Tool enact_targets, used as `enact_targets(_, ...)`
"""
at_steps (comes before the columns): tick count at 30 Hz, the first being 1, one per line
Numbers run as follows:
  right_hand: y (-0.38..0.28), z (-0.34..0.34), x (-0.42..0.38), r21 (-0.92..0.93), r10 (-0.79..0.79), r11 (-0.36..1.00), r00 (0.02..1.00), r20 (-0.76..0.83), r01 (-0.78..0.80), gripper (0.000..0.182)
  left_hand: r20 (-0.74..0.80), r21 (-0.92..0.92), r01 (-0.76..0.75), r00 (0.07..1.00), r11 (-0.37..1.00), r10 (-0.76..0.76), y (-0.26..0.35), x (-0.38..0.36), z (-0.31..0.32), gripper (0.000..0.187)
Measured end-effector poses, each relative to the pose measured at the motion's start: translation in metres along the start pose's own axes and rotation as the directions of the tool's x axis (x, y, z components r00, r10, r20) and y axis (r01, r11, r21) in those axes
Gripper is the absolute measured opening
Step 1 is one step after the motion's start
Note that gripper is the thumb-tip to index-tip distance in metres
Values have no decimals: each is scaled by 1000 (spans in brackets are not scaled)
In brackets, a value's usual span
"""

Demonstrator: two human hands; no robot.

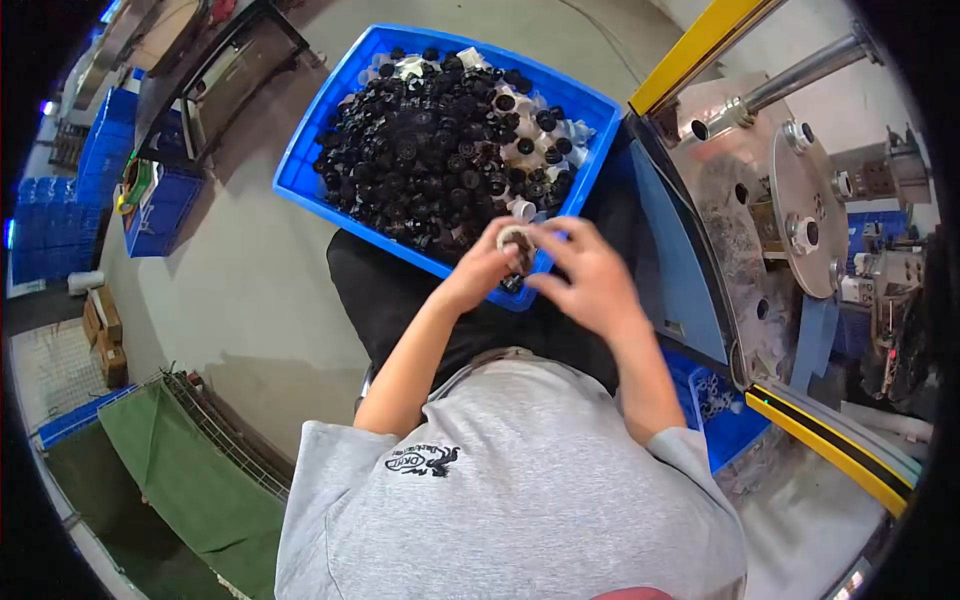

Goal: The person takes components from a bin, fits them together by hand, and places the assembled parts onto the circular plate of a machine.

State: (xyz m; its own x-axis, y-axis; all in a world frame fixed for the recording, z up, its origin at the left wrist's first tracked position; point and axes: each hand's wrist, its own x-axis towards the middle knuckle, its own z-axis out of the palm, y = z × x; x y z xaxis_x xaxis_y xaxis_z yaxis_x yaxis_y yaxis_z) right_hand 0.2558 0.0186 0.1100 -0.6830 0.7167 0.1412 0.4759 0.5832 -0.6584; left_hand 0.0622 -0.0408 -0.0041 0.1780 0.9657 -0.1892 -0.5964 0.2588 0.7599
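"Grey fabric T-shirt (520,470) closest. What's held?"
"Small round piece, white-rimmed, dark-centred (517,240), pinched in the left hand (482,268) at the blue plastic tub's (350,218) near edge. Right hand (592,278) beside it, blurred; grip, can't tell."

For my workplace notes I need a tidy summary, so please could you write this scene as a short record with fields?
Left hand: holds a whitish ring-shaped part
Right hand: beside the part, fingers spread, blurred; contact unclear
Hands' place: at the near edge of a large blue plastic bin
Bin contents: many small black plastic pieces, with white pieces mostly toward the right
Right side: metal machine with a round plate; lower, a second blue bin
Lower left: green cloth
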Motion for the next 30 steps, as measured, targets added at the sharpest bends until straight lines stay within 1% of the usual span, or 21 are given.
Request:
enact_targets(1, -7, 21, 1, 136, 7, 991, 1000, -19, -5, 43, 33, 16, 50, 998, 999, -51, -5, -4, 1, 55)
enact_targets(2, -1, 28, 0, 139, 9, 990, 1000, -22, -6, 43, 33, 19, 53, 998, 998, -54, -8, -7, 4, 55)
enact_targets(6, 19, 47, -9, 125, -127, 982, 986, -111, 140, 31, -38, 24, -13, 999, 1000, 14, -16, -21, 19, 45)
enact_targets(7, 19, 49, -11, 124, -123, 983, 986, -110, 136, 31, -37, 22, -10, 999, 1000, 10, -15, -21, 21, 45)
enact_targets(11, 13, 49, -27, 434, 85, 901, 974, -210, 15, 23, 78, -73, 134, 989, 988, -128, -13, -16, 28, 56)
enact_targets(13, 18, 37, -30, 252, 45, 968, 989, -143, -7, 23, 68, -27, 156, 986, 987, -154, -19, -11, 21, 55)
enact_targets(14, 24, 21, -28, 121, -69, 990, 997, -42, 73, 23, 50, 27, 174, 983, 984, -175, -22, -7, 14, 55)
enact_targets(16, 28, -31, -28, 182, 2, 983, 989, -148, 25, 17, 7, 141, 228, 973, 963, -231, -24, -6, 3, 55)
enact_targets(17, 23, -66, -28, 179, 214, 971, 903, -372, -157, 11, 5, 144, 236, 971, 961, -239, -22, -7, 3, 55)
enact_targets(18, 33, -101, -35, -28, 214, 951, 718, -662, -308, 13, 5, 211, 205, 977, 956, -211, -19, -9, 6, 62)
enact_targets(19, 55, -136, -47, -172, 102, 850, 474, -874, -499, 16, 7, 276, 174, 983, 945, -183, -14, -11, 12, 69)
enact_targets(20, 96, -174, -63, -410, -247, 591, 328, -912, -694, 23, 15, 340, 138, 988, 930, -152, -10, -11, 19, 76)
enact_targets(21, 114, -191, -68, -465, -298, 534, 357, -885, -707, 20, 27, 403, 97, 993, 910, -117, -7, -11, 25, 83)
enact_targets(22, 97, -178, -53, -344, -95, 803, 466, -880, -486, 20, 28, 403, 91, 993, 911, -112, -4, -9, 31, 83)
enact_targets(23, 80, -165, -39, -9, 125, 972, 554, -823, -234, 20, 33, 469, 87, 993, 879, -116, 0, -5, 37, 87)
enact_targets(24, 62, -152, -24, 334, 326, 937, 607, -724, -104, 20, 38, 533, 83, 992, 842, -121, 2, -3, 43, 92)
enact_targets(25, 53, -114, -24, 405, 362, 902, 776, -516, -151, 31, 37, 589, 84, 991, 804, -130, 2, -3, 48, 96)
enact_targets(26, 44, -76, -24, 442, 370, 866, 895, -248, -235, 43, 32, 640, 87, 990, 763, -140, 0, -4, 51, 101)
enact_targets(27, 35, -38, -24, 429, 349, 844, 937, 18, -323, 56, 80, 616, 44, 990, 786, -118, -9, -4, 45, 105)
enact_targets(28, 35, -7, -27, 266, 129, 947, 972, 197, -179, 71, 130, 595, -8, 988, 804, -86, -16, 1, 36, 108)
enact_targets(30, 30, 46, -48, 334, 203, 913, 971, 130, -236, 62, 126, 650, -35, 990, 759, -62, -13, 0, 29, 109)
